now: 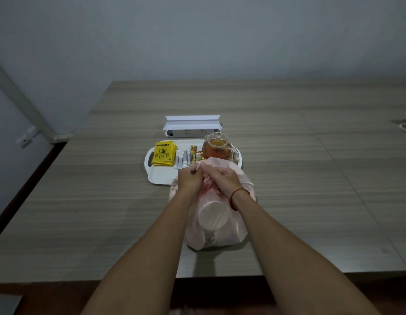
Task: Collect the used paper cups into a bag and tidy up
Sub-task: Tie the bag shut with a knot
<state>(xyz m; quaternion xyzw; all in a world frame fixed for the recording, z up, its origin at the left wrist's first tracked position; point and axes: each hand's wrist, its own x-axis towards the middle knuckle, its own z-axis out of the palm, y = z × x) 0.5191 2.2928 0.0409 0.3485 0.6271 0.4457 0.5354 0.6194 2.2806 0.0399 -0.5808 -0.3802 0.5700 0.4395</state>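
A thin pink plastic bag (pixel 233 233) lies on the table in front of me. Through its film the round base of a white paper cup (pixel 213 216) shows, lying on its side. My left hand (pixel 190 180) and my right hand (pixel 225 180) are both closed on the gathered top of the bag, close together, just at the near edge of the tray. A red string sits on my right wrist. Whatever else is inside the bag is hidden by the crumpled film.
Behind the bag stands a white tray (pixel 160 176) with yellow tea packets (pixel 163 153), sachets and a glass teapot of amber tea (pixel 216 147). Further back is a white power strip box (pixel 192 126). The table's near edge (pixel 129 277) runs under my forearms.
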